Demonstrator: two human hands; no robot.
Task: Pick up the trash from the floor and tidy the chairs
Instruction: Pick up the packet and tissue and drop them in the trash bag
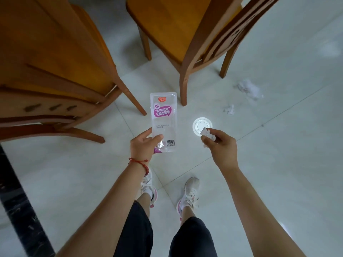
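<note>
My left hand holds a clear plastic food wrapper with pink lettering, upright, gripped at its lower edge. A crumpled white tissue is pinched in the fingers of my right hand. Two more pieces of white paper trash lie on the tiled floor to the right: a larger crumpled tissue and a small scrap. One wooden chair stands at the left, another wooden chair at the top centre, both pulled out and angled.
A bright round reflection of a ceiling light shows on the glossy floor between my hands. A dark marble strip runs along the lower left. My feet in white sneakers stand below my hands.
</note>
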